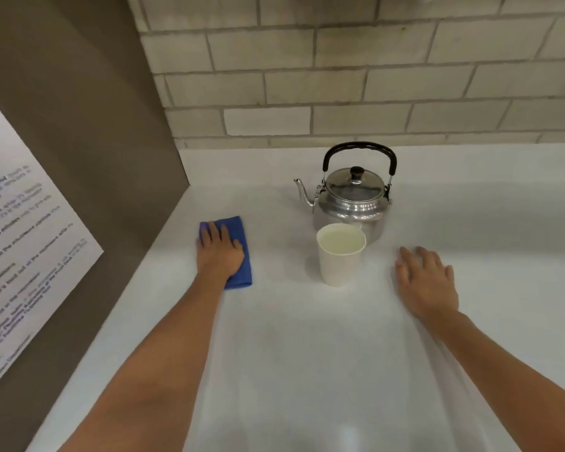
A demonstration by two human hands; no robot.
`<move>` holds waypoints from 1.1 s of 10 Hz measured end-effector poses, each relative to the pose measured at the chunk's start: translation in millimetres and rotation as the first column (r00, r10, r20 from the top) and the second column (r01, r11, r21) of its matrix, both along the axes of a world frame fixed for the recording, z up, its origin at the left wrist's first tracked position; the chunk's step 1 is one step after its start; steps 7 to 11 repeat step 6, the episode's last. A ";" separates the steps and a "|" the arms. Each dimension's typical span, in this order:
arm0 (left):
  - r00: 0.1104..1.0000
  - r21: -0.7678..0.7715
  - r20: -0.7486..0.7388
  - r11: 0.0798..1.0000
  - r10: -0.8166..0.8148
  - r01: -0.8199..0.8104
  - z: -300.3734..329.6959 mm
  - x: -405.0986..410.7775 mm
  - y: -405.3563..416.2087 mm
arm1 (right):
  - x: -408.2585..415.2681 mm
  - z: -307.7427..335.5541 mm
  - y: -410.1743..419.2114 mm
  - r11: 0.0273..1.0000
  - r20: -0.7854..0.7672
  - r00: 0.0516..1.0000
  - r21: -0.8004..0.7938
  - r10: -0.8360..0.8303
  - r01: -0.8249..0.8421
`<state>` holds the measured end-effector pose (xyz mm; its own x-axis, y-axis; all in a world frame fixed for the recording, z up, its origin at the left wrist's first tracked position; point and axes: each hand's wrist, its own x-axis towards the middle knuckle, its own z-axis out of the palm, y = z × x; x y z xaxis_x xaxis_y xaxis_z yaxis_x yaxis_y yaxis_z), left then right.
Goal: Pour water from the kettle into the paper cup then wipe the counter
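Left hand (221, 252) down flat on the blue cloth (238, 256), palm pressing, fingers spread and stretched toward the back edge of the bench (307, 353), nothing gripped or bunched, just weight on the fabric. Cloth folded into a narrow strip, lying close to the left edge of the bench, right by the brown side panel (79, 158). Right hand (426, 282) open too, fingers splayed, resting flat on bare bench toward the right side, holding nothing at all. Between the two hands, upright, the white paper cup (340, 256), filled with water near the brim, sitting mid-bench and clear of both hands. Directly behind it, the steel kettle (353, 200), upright, lid on with a dark knob, black handle raised overhead, spout pointing toward the left edge. Cup just in front of the kettle, overlapping it in view; touching or not, cannot tell. Kettle near the back edge, a little in front of the pale brick wall (340, 76). White bench surface glossy, faint reflections near the front edge. Printed notice (20, 239) stuck on the side panel at far left, text too blurred to read. Dark shape at the far right edge of the bench, cut off by the frame, unidentifiable.
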<state>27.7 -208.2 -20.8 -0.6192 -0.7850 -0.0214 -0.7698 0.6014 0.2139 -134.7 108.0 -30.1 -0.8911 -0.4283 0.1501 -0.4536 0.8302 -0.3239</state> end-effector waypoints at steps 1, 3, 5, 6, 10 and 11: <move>0.991 0.028 0.020 0.991 -0.133 0.133 -1.0 -32.6 0.0 | -1.9 -2.9 -2.0 1.000 -0.020 1.000 -0.008 -0.017 0.016; 0.970 -0.016 -0.021 0.970 -0.243 0.242 -6.8 -32.6 36.7 | 2.1 5.6 0.8 1.000 0.037 0.999 0.012 -0.007 0.007; 0.980 -0.012 -0.018 0.980 -0.200 0.200 2.7 -30.1 48.4 | 0.5 26.2 3.3 1.000 0.138 0.990 0.006 0.004 -0.005; 0.988 0.036 -0.033 0.988 -0.148 0.149 15.3 -34.4 54.6 | -5.0 44.7 -2.7 0.999 0.100 0.995 -0.042 -0.006 0.010; 0.988 0.036 -0.033 0.988 -0.148 0.149 15.3 -34.4 54.6 | -5.0 44.7 -2.7 0.999 0.100 0.995 -0.042 -0.006 0.010; 0.988 0.036 -0.033 0.988 -0.148 0.149 15.3 -34.4 54.6 | -5.0 44.7 -2.7 0.999 0.100 0.995 -0.042 -0.006 0.010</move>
